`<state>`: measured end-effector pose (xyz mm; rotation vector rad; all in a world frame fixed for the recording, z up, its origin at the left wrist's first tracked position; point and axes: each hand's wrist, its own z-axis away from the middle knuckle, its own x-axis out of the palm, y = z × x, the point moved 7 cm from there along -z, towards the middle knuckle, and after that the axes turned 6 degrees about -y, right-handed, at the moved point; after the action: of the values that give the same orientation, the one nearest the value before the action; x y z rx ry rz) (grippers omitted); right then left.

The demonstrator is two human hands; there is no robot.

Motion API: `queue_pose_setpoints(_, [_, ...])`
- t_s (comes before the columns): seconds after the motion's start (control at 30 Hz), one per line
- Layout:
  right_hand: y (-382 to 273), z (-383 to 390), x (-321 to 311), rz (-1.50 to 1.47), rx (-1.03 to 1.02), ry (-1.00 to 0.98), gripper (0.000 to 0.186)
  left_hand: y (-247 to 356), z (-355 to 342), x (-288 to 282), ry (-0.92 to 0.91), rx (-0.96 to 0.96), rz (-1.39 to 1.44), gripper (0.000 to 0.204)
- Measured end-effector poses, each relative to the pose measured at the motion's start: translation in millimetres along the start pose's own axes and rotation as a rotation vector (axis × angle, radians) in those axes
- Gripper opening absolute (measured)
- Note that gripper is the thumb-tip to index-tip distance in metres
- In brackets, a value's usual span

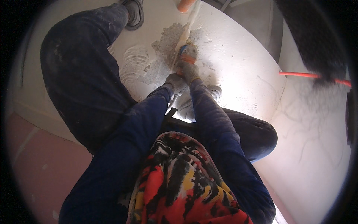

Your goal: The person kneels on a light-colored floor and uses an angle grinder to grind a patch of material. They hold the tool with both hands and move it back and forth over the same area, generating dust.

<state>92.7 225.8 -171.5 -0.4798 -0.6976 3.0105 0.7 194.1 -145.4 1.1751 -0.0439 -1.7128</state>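
Note:
An orange power tool (188, 55) with a blue and grey head is held against a pale, curved surface (246, 59), at a pale strip beside a rough, chipped grey patch (164, 39). My right hand (189, 71), in a dusty glove, wraps round the tool's orange body. My left hand (175, 83), also gloved, is closed on the tool's rear end, just below and left of the right. A dark cord or handle hangs below the hands. The tool's tip is partly hidden by its head.
My bent legs (74, 63) straddle the work, one shoe (132, 15) at the top left. An orange pipe (184, 4) stands at the top edge. A red pipe (298, 74) runs along the right, by a blurred dark shape (298, 33). A pink surface (35, 160) lies at the lower left.

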Motion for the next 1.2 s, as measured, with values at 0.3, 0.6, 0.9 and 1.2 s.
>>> queue_pose_setpoints(0.3, [-12,-8,29,0.271,-0.258,-0.046,0.054,-1,21,-11,-0.12,-0.027,-0.022,0.024])
queue_pose_setpoints(0.6, [-7,16,5,0.325,-0.091,-0.009,0.06,14,22,-6,-0.062,0.003,0.0,0.022])
queue_pose_setpoints(0.9, [3,14,8,0.207,-0.076,-0.007,0.06,12,24,4,0.037,0.093,0.079,0.021])
queue_pose_setpoints(1.2, [-10,26,17,0.202,-0.212,-0.144,0.057,12,28,-2,-0.009,-0.066,0.014,0.019])
